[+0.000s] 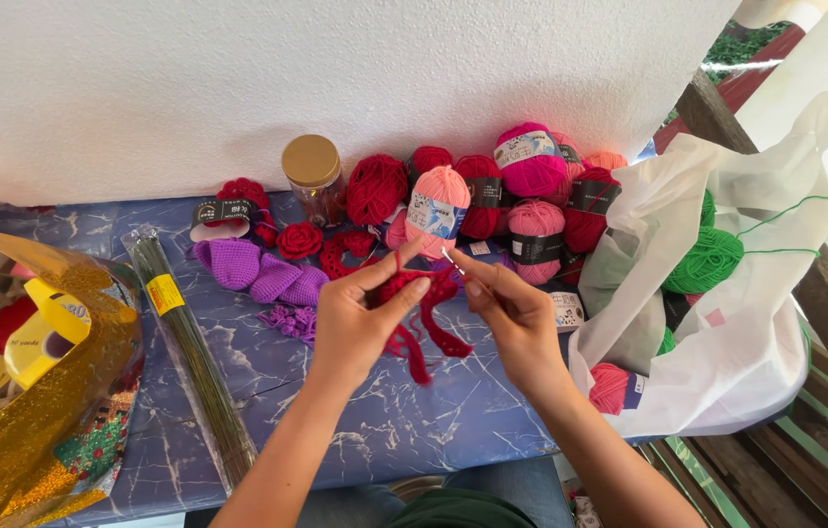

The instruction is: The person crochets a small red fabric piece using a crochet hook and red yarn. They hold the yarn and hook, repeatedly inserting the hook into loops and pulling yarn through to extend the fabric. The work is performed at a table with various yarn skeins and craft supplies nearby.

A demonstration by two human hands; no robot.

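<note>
The red crochet piece [421,311], ruffled with dangling strips, sits pinched between the left hand [355,323] fingers; the right hand [517,318] fingers grip a hook [453,261] beside it

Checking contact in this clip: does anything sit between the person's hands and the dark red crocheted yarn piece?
Nothing visible does. The left hand pinches the dark red crocheted yarn piece directly, and the right hand meets it with a thin metal crochet hook. The purple knitted pieces lie apart, to the left.
</note>
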